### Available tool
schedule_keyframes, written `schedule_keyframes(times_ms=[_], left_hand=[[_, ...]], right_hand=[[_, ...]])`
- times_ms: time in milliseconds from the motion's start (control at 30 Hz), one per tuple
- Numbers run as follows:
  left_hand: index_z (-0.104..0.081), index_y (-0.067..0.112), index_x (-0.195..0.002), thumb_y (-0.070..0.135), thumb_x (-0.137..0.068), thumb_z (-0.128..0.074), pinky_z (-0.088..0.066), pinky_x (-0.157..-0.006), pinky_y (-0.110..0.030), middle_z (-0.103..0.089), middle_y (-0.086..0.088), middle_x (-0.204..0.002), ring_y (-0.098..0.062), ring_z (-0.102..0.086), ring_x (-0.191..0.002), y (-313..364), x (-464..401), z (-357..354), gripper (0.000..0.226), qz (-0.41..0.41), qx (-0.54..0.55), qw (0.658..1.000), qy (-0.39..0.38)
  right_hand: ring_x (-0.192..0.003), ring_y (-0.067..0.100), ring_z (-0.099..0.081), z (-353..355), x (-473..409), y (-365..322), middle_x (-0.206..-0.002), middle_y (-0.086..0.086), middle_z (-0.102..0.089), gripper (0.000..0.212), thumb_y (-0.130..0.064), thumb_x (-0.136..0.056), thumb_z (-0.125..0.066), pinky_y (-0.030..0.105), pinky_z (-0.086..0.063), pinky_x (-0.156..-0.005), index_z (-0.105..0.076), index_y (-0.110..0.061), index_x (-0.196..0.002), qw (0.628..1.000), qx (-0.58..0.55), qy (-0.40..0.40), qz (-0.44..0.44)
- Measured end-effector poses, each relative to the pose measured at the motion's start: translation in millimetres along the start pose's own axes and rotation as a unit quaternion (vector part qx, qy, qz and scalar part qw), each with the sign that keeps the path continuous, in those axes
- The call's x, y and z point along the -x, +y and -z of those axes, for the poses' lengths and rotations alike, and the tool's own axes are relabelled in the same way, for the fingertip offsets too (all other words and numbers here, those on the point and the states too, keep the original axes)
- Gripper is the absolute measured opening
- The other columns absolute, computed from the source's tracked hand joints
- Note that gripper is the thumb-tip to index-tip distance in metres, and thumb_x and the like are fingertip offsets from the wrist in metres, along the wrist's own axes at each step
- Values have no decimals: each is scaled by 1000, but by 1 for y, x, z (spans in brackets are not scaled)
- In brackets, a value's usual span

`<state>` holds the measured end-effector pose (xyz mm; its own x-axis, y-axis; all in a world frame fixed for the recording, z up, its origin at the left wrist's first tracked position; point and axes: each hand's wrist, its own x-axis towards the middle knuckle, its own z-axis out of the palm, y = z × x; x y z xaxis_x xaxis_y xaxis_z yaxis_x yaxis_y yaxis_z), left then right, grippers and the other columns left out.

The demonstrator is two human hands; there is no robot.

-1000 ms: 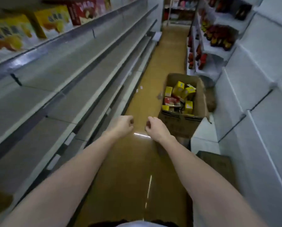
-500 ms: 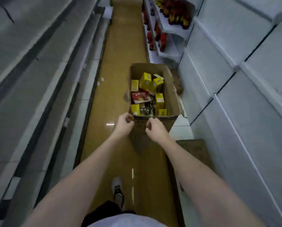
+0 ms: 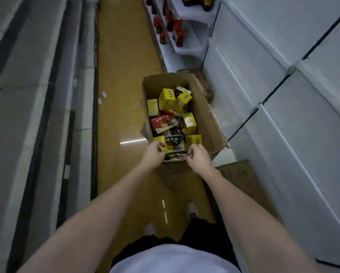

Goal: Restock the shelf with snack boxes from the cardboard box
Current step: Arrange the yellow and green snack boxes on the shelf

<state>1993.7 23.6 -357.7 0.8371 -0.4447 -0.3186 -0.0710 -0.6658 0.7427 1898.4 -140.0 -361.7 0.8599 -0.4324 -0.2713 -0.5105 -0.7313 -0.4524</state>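
An open cardboard box stands on the aisle floor against the right-hand shelving. Inside lie several yellow snack boxes, a red one and a dark green one, jumbled together. My left hand hovers over the box's near left corner, fingers curled with nothing in them. My right hand hovers over the near edge, also curled and holding nothing. The grey shelf on the left runs along the aisle, its boards bare in view.
The tan floor runs forward between the two shelf rows. White shelving lines the right side, with red bottles on a far unit. A flattened piece of cardboard lies on the floor near my right arm. My feet show below.
My view has tilted down from the stocked top shelf to the floor. I have stepped closer, and both hands now reach over the near edge of the cardboard box.
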Motion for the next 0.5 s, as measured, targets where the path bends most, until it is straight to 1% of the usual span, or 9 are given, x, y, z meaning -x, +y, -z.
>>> schedule_keyframes(times_ms=[33,133,233,267,367,433,500], left_hand=[[-61,10,-110,8,-93,-58,-55,-78,-36,-63,-8,-98,-22,-62,-89,0,-11,-1,18,5,-6,1000,-2],[-61,10,-112,7,-93,-58,-53,-74,-28,-63,-6,-102,-18,-61,-91,2,-40,-5,19,26,-17,999,-3],[-61,12,-113,7,-93,-57,-49,-70,-21,-64,-3,-107,-15,-61,-94,3,-72,-17,21,51,-35,998,-18],[-61,13,-114,8,-93,-57,-49,-70,-22,-64,-3,-107,-15,-60,-94,4,-82,-22,21,60,-49,997,-23],[-61,11,-112,8,-93,-56,-48,-76,-29,-64,-5,-106,-20,-60,-96,9,-118,-37,20,94,-74,992,-34],[-60,10,-112,10,-92,-56,-46,-77,-29,-64,-7,-108,-23,-59,-98,13,-139,-47,20,115,-86,989,-45],[-60,8,-113,11,-92,-56,-45,-78,-29,-64,-8,-110,-26,-59,-101,16,-158,-60,22,131,-93,985,-58]], right_hand=[[-94,24,-55,-1,-11,3,-105,1,-49,9,-19,-92,-61,39,-49,-87,-54,-17,-97,1000,-7,1,-6],[-97,25,-55,-4,-43,14,-105,3,-51,9,-18,-91,-62,42,-50,-89,-55,-16,-96,1000,-13,-12,-15],[-103,28,-55,-7,-80,26,-104,3,-51,11,-17,-89,-62,39,-49,-90,-53,-17,-95,999,-7,-42,-17],[-104,29,-55,-10,-93,32,-104,4,-51,13,-17,-89,-63,37,-48,-89,-53,-16,-97,998,-4,-55,-13],[-107,30,-54,-17,-134,45,-112,10,-54,19,-17,-91,-63,36,-46,-88,-55,-11,-108,995,12,-101,-3],[-110,31,-54,-21,-160,54,-116,11,-55,24,-17,-91,-63,38,-46,-90,-55,-9,-113,991,18,-131,-3],[-109,32,-54,-26,-184,63,-116,12,-55,28,-17,-90,-64,38,-47,-90,-55,-8,-115,988,17,-155,-2]])
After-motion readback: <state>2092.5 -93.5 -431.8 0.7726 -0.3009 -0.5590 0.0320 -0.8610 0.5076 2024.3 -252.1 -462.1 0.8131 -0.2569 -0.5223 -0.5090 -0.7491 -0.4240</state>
